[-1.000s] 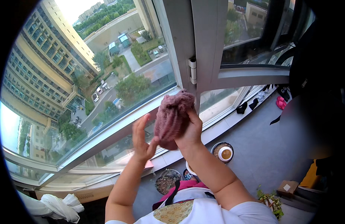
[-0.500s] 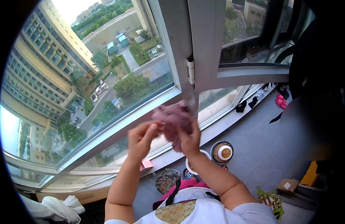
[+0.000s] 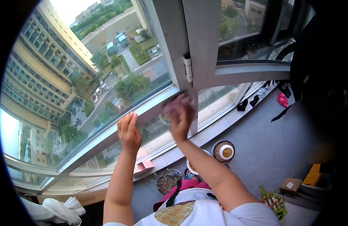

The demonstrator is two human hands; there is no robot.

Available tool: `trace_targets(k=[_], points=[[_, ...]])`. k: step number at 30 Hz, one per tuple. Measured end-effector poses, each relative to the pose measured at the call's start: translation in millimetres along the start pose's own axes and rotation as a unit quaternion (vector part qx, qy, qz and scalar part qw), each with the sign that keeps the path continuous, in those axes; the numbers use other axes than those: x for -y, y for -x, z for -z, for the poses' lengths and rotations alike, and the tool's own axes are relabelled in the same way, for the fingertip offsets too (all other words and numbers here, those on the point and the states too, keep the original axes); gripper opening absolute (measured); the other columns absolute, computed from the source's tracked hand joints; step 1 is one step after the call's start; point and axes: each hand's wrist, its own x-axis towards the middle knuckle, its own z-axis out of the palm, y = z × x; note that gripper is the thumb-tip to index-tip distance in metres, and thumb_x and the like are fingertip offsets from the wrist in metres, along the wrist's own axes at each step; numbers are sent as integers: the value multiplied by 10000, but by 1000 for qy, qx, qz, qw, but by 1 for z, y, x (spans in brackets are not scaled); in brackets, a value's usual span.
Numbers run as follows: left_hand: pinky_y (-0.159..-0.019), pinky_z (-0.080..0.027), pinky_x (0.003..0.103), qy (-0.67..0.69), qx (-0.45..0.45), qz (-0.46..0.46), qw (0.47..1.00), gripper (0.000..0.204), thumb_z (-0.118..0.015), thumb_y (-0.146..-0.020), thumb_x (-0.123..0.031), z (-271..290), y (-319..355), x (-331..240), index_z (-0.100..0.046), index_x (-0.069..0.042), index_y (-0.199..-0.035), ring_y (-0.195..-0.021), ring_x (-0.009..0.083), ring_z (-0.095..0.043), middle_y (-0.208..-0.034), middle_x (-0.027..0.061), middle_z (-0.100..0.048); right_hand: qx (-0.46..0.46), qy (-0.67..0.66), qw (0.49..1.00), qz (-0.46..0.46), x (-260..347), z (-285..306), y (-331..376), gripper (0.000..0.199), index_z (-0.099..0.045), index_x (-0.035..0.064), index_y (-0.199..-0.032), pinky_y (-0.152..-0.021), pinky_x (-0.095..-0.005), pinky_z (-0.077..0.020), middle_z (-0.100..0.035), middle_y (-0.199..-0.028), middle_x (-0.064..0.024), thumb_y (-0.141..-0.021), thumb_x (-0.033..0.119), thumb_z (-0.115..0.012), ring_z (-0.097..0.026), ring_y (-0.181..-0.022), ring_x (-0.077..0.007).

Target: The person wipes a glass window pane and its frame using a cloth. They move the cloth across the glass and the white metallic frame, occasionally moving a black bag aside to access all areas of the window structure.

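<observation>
My right hand (image 3: 180, 126) grips a bunched mauve cloth (image 3: 177, 102), smeared by motion. The cloth is against the grey window frame (image 3: 154, 119), near its corner below the white hinge (image 3: 187, 67). Part of the cloth is hidden behind my fingers. To the left, my left hand (image 3: 129, 132) is closed, its fingers curled together over the edge of the frame's lower rail. No cloth shows in that hand. Above the rail stands a large glass pane (image 3: 117, 75), with buildings, trees and parked cars outside.
An opened window sash (image 3: 253, 69) extends to the right. Below me are a pot of soil (image 3: 169, 181), a round planter with a white bowl (image 3: 226, 152) on it, and a pink box (image 3: 143, 166) on the low sill. Shoes (image 3: 282, 100) lie at right; a leafy plant (image 3: 272, 203) stands lower right.
My left hand has let go of the cloth and moved left and down onto the frame rail. My right hand has shifted slightly left and up, bringing the cloth to the frame.
</observation>
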Motion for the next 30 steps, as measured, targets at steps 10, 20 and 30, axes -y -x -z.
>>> trace_targets(k=[10,20,30], points=[[-877,-486,384,14,-7,13,1000,386,-540,-720,116,-1,-2,0,-679,3,-1062,-981,312,-600,-1055,141,-646,52,-61,996,-49,44,-17,36,433,-575,91,-1226,-1000,-428,-372,-530,-1204,-184,-807,38,-674,-480,-1144,-373],[-884,-484,376,14,-20,26,999,382,-548,-718,117,-4,-1,-4,-683,3,-1056,-981,311,-598,-1060,141,-648,-37,104,958,264,93,16,-113,490,-626,188,-1253,-945,-460,-418,-485,-1263,-220,-784,56,-672,-494,-1106,-425],[-894,-477,377,23,-22,27,999,413,-529,-691,132,-1,2,0,-683,8,-1054,-975,314,-594,-1059,142,-647,-88,-5,989,-120,-24,-10,45,424,-541,73,-1334,-1053,-464,-330,-471,-1330,-212,-918,132,-600,-435,-1234,-392]])
